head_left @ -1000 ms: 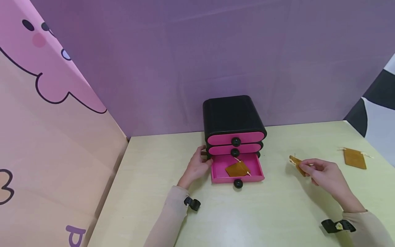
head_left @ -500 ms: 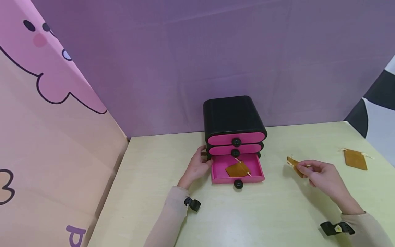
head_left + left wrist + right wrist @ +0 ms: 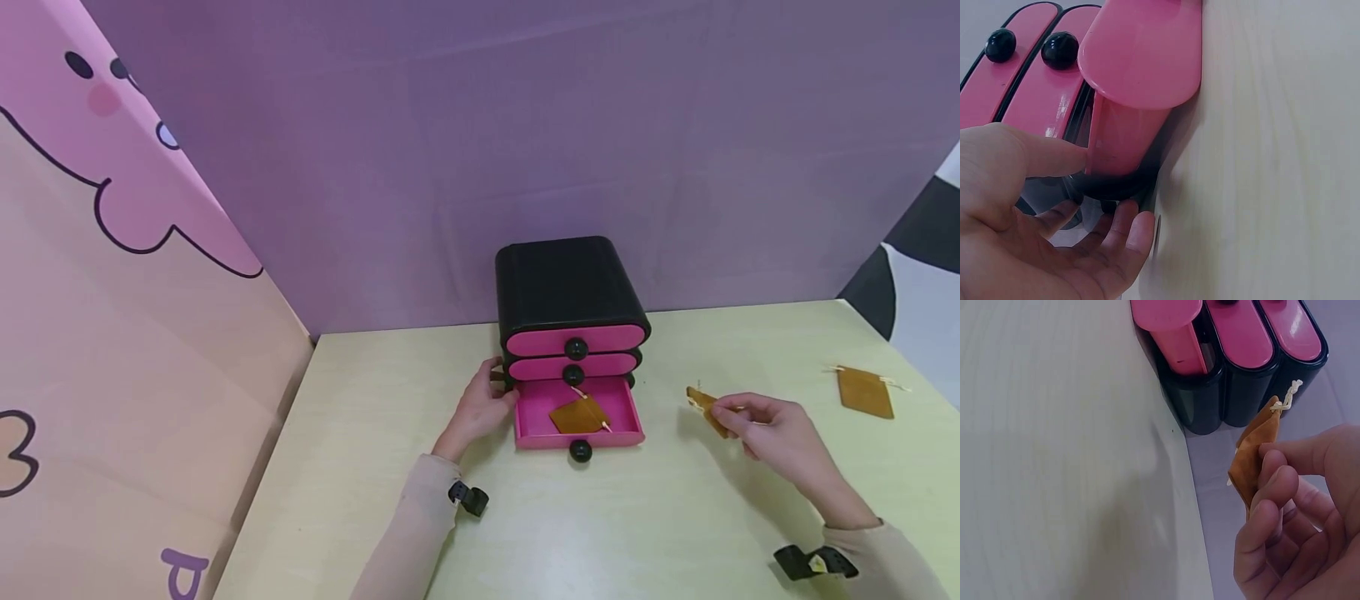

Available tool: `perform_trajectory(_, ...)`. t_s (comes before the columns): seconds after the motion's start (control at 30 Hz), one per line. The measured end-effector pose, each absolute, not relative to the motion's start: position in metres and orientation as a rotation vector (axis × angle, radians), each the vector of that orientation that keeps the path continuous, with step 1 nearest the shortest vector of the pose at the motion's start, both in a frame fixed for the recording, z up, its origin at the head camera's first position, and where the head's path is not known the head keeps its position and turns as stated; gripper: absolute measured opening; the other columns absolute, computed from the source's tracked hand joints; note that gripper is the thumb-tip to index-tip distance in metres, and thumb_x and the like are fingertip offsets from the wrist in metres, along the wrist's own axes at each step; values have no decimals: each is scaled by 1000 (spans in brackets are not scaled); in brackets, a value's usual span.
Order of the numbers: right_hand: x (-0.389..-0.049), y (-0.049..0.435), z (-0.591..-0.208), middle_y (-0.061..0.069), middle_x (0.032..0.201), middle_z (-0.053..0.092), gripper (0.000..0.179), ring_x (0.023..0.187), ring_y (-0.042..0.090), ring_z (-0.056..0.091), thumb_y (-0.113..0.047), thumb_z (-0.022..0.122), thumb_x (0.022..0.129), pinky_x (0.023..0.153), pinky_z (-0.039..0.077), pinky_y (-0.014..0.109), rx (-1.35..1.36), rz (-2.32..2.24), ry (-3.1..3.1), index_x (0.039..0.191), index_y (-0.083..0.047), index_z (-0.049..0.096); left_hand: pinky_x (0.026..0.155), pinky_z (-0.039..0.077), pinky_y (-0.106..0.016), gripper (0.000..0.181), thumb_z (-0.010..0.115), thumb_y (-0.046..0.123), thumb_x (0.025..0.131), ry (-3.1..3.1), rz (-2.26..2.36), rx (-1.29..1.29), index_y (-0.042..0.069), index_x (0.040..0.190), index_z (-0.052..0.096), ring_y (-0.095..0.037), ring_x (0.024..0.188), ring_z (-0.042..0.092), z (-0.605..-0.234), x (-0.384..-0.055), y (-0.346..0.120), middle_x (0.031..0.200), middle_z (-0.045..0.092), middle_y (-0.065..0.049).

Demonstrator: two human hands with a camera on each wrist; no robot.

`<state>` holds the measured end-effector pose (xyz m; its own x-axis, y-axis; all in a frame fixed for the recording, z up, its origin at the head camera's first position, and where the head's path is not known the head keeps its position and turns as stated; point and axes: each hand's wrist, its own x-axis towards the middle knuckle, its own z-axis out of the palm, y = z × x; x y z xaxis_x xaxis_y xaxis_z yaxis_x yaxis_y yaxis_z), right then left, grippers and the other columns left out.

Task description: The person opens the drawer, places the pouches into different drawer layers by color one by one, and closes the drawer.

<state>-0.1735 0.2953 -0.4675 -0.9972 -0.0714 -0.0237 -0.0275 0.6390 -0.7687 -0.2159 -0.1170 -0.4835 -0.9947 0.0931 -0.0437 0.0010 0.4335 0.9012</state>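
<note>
A small black cabinet (image 3: 566,283) with pink drawer fronts stands near the back wall. Its bottom drawer (image 3: 536,408) is pulled out, with a tan drawstring pouch (image 3: 577,414) lying inside. My left hand (image 3: 478,403) rests at the cabinet's left side; in the left wrist view its straight thumb (image 3: 1054,156) touches the drawer's side, and the loosely bent fingers (image 3: 1124,228) lie along the black casing. My right hand (image 3: 772,433) pinches a second tan drawstring pouch (image 3: 1252,456) between thumb and fingers, above the table right of the drawer.
Another tan pouch (image 3: 864,392) with pale cords lies flat at the table's right. The two upper drawers (image 3: 540,341) are closed, each with a round black knob. A purple cloth wall (image 3: 375,167) closes off the back, and a printed panel (image 3: 135,375) stands at left.
My right hand has moved slightly left towards the drawer, carrying the pinched pouch. The left hand stays beside the cabinet. The head view has shifted a little.
</note>
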Motion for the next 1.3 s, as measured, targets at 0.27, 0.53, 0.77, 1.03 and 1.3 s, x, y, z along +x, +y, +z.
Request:
perform_trajectory(0.27,-172,287,-463,0,87,73,36,60,11,54,-28,61,110,51,43,28,-95,-1308,2791,129,2,69,104,57,-50,64,65,12,101,2581,1637,83,5,160,39,-35,118,66,-483,-216,-116,144,59,-22)
perform_trajectory(0.53,-170,275,-456,5,91,73,37,61,13,54,-29,60,110,52,44,29,-127,-1285,2771,129,2,69,105,56,-50,64,65,13,102,2577,1642,70,5,160,39,-35,120,66,-484,-216,-117,144,58,-22)
perform_trajectory(0.77,-169,269,-451,6,92,71,39,59,17,54,-30,62,109,52,43,29,-143,-1323,2706,131,2,68,104,56,-50,65,64,13,101,2570,1653,76,4,160,39,-35,119,66,-483,-215,-116,144,58,-23)
perform_trajectory(1.03,-169,261,-451,6,92,69,37,59,16,54,-28,64,108,52,44,28,-163,-1347,2676,128,2,68,103,57,-49,64,65,13,101,2587,1636,78,5,160,39,-34,117,66,-485,-215,-116,144,58,-22)
perform_trajectory(1.3,-168,245,-451,7,88,68,30,53,12,49,-23,67,106,48,40,29,-228,-1395,2665,123,1,72,103,57,-49,64,65,13,102,2589,1634,72,6,160,40,-34,117,66,-483,-215,-116,143,58,-22)
